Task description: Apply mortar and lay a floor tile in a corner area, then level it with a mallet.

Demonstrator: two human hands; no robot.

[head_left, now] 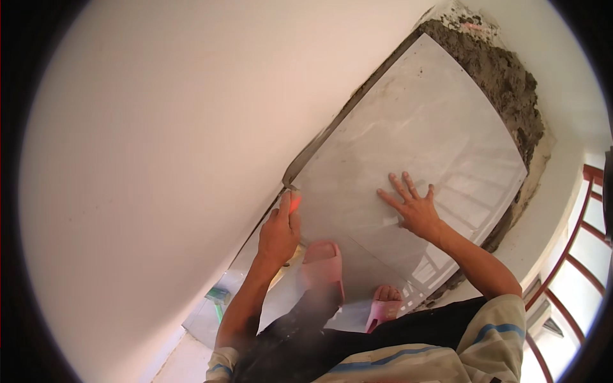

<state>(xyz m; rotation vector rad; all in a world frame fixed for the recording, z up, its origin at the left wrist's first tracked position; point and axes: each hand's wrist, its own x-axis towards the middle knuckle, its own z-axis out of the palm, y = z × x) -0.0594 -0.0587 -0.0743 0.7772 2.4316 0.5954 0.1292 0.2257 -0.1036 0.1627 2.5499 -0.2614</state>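
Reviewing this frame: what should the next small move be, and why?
Probably a gentle nudge of the orange-handled tool in the left hand along the seam between the large tile and the wall. Its working end sits at that seam, where a grey gap shows, and the right hand lies spread on the tile, seemingly steadying it.

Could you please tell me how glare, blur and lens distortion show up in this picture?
Head view: pale, barred reflections on the glossy tile; bright light behind the red-brown railing; a hazy patch at lower middle, softening the left slipper; fisheye bowing of tile edges, with black corners.
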